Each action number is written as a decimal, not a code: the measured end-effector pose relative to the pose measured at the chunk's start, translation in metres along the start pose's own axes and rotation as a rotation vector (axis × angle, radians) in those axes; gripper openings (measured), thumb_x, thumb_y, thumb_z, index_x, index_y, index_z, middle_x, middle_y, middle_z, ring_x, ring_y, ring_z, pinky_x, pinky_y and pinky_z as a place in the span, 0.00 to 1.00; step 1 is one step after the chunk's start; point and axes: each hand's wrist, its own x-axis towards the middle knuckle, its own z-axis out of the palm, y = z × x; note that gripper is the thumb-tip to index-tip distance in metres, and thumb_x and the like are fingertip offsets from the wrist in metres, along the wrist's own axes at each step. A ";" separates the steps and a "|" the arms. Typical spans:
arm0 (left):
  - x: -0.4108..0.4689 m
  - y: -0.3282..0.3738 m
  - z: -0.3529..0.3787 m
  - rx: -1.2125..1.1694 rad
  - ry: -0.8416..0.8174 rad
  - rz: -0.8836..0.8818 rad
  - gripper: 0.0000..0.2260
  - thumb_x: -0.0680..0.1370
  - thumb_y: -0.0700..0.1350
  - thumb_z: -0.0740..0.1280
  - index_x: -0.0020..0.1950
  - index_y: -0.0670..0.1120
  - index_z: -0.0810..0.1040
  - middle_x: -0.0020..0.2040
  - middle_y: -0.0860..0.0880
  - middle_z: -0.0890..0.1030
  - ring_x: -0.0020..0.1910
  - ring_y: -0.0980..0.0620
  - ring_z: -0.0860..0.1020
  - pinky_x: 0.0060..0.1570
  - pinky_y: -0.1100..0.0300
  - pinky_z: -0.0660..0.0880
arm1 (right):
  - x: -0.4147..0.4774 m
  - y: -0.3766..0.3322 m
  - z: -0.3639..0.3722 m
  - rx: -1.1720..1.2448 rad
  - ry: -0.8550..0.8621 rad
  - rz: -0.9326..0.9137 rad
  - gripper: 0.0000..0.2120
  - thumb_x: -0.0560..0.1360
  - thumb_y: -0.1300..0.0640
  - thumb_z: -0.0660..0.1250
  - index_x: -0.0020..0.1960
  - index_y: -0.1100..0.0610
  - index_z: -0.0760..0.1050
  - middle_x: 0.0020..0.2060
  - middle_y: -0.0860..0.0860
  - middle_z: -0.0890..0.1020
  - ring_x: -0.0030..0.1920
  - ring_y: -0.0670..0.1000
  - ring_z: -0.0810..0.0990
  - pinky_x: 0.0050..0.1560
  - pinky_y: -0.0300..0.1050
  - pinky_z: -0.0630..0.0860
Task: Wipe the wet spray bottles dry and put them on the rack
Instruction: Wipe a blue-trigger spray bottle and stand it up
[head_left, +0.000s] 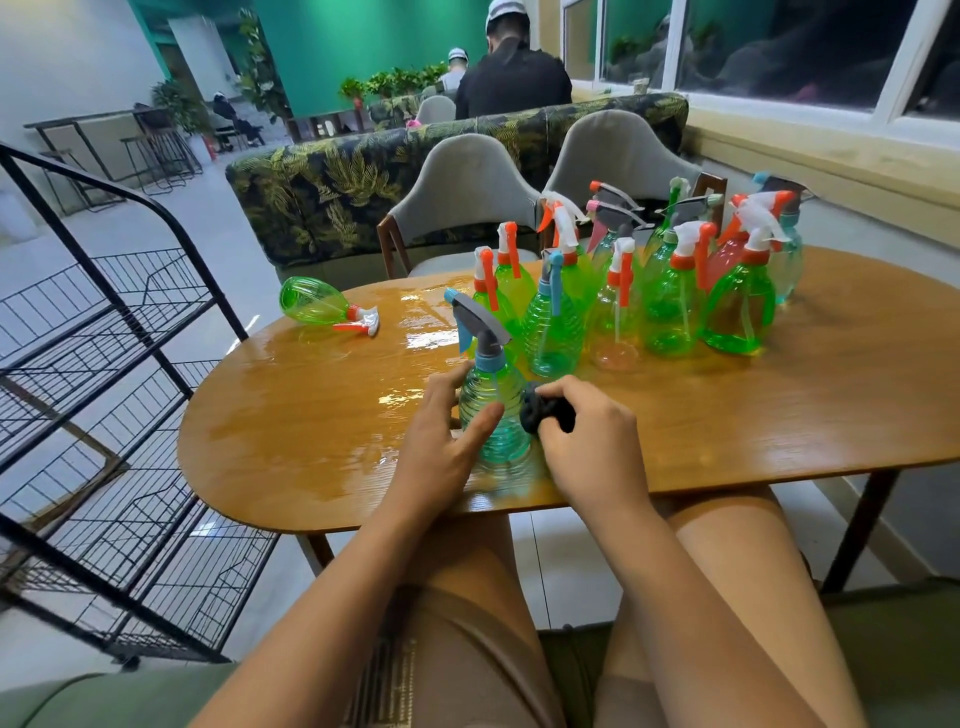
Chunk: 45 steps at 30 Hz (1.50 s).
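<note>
A seated person holds a clear green ribbed plastic spray bottle (493, 400) with a grey-and-blue trigger head, standing upright near the front edge of a wet oval wooden table (779, 405) at centre frame. The left hand (441, 447) wraps the bottle's left side, thumb laid across the front and fingers spread behind it. The right hand (587, 441), fingers curled tight, grips a crumpled dark cloth (545, 410) pressed to the bottle's right side. Just beyond, right of centre, a cluster of upright plastic spray bottles (670, 291), mostly green, with orange, white and blue triggers stands close together. A lone green bottle (322, 306) lies on its side at the table's left end. A black wire rack (130, 415) fills the left of the frame, beside the table.
</note>
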 end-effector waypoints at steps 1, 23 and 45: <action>0.000 0.001 0.000 -0.016 0.001 -0.013 0.29 0.81 0.65 0.67 0.80 0.59 0.66 0.71 0.59 0.75 0.69 0.61 0.75 0.63 0.51 0.79 | 0.000 0.003 0.003 -0.033 -0.052 0.045 0.13 0.73 0.66 0.70 0.51 0.50 0.83 0.46 0.47 0.85 0.48 0.51 0.81 0.50 0.48 0.80; -0.001 0.002 0.000 0.047 0.002 0.060 0.29 0.80 0.62 0.71 0.79 0.63 0.67 0.70 0.59 0.71 0.69 0.60 0.74 0.62 0.50 0.81 | -0.013 -0.025 -0.002 0.170 0.236 -0.343 0.19 0.76 0.70 0.74 0.65 0.59 0.81 0.62 0.51 0.84 0.66 0.48 0.81 0.68 0.41 0.77; -0.003 0.009 -0.002 -0.005 -0.004 -0.013 0.25 0.83 0.60 0.69 0.77 0.65 0.62 0.64 0.75 0.75 0.64 0.66 0.77 0.61 0.53 0.78 | -0.002 0.004 0.009 -0.129 -0.137 -0.008 0.09 0.72 0.64 0.69 0.48 0.52 0.78 0.46 0.51 0.84 0.48 0.57 0.80 0.47 0.54 0.79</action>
